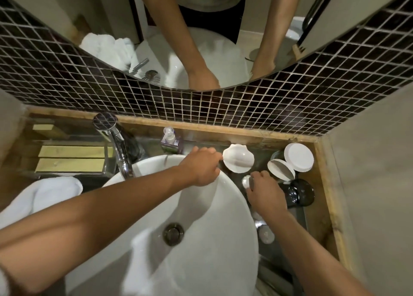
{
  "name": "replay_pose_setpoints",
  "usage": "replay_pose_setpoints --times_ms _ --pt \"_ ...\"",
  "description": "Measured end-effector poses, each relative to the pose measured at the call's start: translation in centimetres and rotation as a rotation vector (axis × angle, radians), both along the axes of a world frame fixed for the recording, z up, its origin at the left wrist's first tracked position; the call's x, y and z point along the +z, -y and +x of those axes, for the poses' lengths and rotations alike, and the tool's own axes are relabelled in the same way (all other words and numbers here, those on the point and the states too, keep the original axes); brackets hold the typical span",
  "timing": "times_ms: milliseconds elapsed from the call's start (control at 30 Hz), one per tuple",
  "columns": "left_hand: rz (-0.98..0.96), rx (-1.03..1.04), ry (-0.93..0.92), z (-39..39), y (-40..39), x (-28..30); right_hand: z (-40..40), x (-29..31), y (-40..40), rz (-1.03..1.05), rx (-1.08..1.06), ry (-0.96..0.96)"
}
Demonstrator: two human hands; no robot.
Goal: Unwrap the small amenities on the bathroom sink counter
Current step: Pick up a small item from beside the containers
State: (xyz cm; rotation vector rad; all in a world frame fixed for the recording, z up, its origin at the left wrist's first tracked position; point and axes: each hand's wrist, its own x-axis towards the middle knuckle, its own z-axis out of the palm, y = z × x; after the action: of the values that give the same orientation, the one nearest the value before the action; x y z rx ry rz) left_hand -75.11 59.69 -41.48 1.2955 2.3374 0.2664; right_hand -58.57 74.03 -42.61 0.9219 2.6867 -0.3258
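Small white amenity (246, 181) mostly hidden under right hand (266, 193), fingers curled over it; left hand (202, 164) fingers curled, grasp indeterminable.

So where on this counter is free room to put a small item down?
Free: the strip along the back edge between the soap bottle and shell dish, and the counter near the right edge, below the black cup. Crowded: the right back corner, with the covered glasses and right hand.
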Motion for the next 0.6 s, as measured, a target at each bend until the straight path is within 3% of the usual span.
replay_pose_setpoints --times_ms 600 --pt "0.112 0.011 0.021 2.3 1.2 0.4 -0.5 -1.4 -0.5 0.018 0.044 -0.089"
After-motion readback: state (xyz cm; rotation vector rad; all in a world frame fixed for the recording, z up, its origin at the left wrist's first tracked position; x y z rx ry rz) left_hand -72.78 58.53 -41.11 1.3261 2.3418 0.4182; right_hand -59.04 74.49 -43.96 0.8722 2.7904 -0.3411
